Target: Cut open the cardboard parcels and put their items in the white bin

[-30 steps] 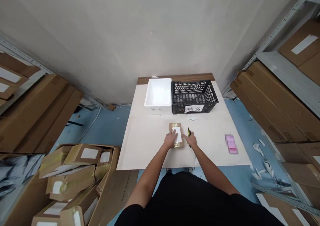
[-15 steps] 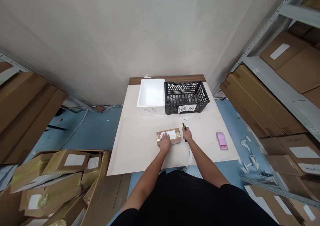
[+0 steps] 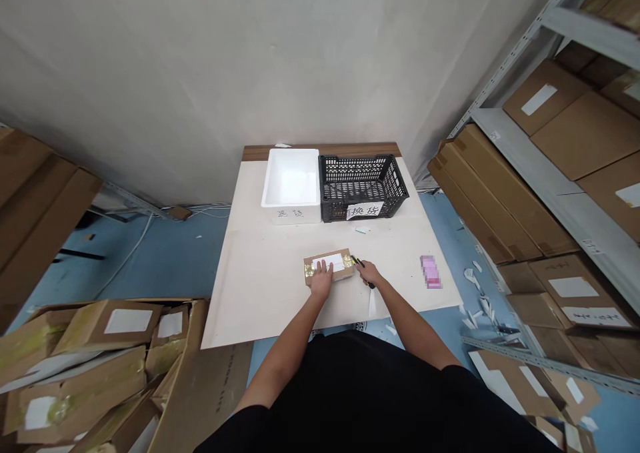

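A small taped cardboard box with a white label lies on the white-covered table. On top of it rests my left hand, fingers spread over the label and not wrapped round the box. My right hand is closed round a black and yellow utility knife. The knife's tip end points at the box's right end. Whether the blade touches the tape is too small to tell.
A white foam bin and a black plastic crate stand at the table's back. At the right lies a pink blurred item. Shelves of cartons line the right; a large carton full of boxes stands at lower left.
The knife in my right hand has turned from pointing away to pointing left at the box's right end. My left hand stays on the box. The whole view has shifted slightly.
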Demonstrator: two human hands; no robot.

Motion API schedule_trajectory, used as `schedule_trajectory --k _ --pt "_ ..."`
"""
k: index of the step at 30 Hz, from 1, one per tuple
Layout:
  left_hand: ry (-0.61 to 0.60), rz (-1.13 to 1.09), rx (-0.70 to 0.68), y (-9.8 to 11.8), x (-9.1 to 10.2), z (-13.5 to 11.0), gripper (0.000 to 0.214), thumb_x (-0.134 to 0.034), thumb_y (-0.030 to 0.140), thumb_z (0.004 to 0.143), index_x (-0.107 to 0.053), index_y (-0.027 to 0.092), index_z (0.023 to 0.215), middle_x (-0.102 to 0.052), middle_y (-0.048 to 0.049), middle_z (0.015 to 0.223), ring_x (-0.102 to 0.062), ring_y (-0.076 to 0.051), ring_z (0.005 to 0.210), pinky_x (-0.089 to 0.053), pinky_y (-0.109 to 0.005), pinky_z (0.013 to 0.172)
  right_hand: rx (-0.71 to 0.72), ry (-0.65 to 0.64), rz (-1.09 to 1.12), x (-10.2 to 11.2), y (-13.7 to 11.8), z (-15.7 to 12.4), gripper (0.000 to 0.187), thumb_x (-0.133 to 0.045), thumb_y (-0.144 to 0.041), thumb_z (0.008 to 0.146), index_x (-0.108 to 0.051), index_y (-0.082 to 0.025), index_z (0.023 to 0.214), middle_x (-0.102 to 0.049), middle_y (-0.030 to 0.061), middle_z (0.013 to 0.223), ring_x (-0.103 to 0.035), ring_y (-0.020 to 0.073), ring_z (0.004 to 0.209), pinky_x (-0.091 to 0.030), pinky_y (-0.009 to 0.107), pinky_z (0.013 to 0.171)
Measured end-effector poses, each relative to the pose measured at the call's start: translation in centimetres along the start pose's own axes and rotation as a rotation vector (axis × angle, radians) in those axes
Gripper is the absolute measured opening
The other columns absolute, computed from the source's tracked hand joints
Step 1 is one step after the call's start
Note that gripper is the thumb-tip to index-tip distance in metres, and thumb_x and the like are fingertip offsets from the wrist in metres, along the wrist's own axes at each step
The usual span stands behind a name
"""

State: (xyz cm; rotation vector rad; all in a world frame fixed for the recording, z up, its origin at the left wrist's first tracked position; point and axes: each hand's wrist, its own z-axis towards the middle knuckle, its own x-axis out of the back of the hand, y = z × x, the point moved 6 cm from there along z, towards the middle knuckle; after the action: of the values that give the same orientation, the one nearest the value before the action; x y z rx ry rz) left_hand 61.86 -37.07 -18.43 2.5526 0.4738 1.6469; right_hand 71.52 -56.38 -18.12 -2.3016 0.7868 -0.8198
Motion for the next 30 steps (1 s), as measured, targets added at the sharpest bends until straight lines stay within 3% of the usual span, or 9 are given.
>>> schedule_trajectory --k 9,14,18,23,30 --pt "-0.047 0.043 0.033 -0.1 -0.1 0.1 0.062 -0.046 0.029 0.102 -0.033 0.032 0.163 -0.030 -0.0095 0.172 -0.016 -0.035 0.160 -0.039 -0.055 0.118 -0.044 -0.161 0.152 -0.3 1.9 -0.8 0.032 -0.054 -0.050 0.103 -0.045 -0.024 0.086 -0.051 -0.0097 0.049 -0.046 0.0096 0.033 -0.038 0.019 0.038" --pt "-0.046 0.054 0.010 -0.4 0.4 -0.3 0.065 -0.050 0.028 0.099 -0.033 0.039 0.161 -0.033 -0.0056 0.171 -0.019 -0.033 0.160 -0.040 -0.056 0.117 -0.015 -0.225 0.145 0.5 2.9 -0.8 0.034 -0.060 -0.051 0.099 -0.047 -0.024 0.084 -0.052 -0.0086 0.049 -0.045 0.0104 0.032 -0.037 0.020 0.037" --pt "-0.057 0.055 0.003 -0.7 0.9 -0.5 0.066 -0.052 0.029 0.099 -0.034 0.035 0.161 -0.032 -0.0077 0.171 -0.021 -0.034 0.159 -0.044 -0.055 0.114 -0.028 -0.199 0.163 0.9 3.3 -0.5 0.037 -0.061 -0.056 0.097 -0.048 -0.024 0.083 -0.051 -0.0081 0.048 -0.045 0.0110 0.032 -0.036 0.020 0.035" --pt "-0.063 0.052 0.014 -0.8 1.4 -0.7 0.064 -0.051 0.029 0.100 -0.035 0.033 0.161 -0.031 -0.0080 0.172 -0.020 -0.035 0.158 -0.046 -0.053 0.112 -0.035 -0.150 0.224 -0.3 1.7 0.1 0.039 -0.056 -0.059 0.100 -0.047 -0.024 0.084 -0.050 -0.0082 0.049 -0.045 0.0103 0.033 -0.037 0.019 0.037" --pt "-0.088 0.083 0.006 -0.8 1.4 -1.3 0.062 -0.049 0.028 0.101 -0.035 0.034 0.161 -0.028 -0.0084 0.173 -0.020 -0.034 0.159 -0.046 -0.055 0.111 -0.046 -0.221 0.244 -1.1 2.2 -0.3 0.043 -0.057 -0.062 0.099 -0.046 -0.024 0.082 -0.050 -0.0083 0.050 -0.045 0.0095 0.034 -0.038 0.019 0.038"
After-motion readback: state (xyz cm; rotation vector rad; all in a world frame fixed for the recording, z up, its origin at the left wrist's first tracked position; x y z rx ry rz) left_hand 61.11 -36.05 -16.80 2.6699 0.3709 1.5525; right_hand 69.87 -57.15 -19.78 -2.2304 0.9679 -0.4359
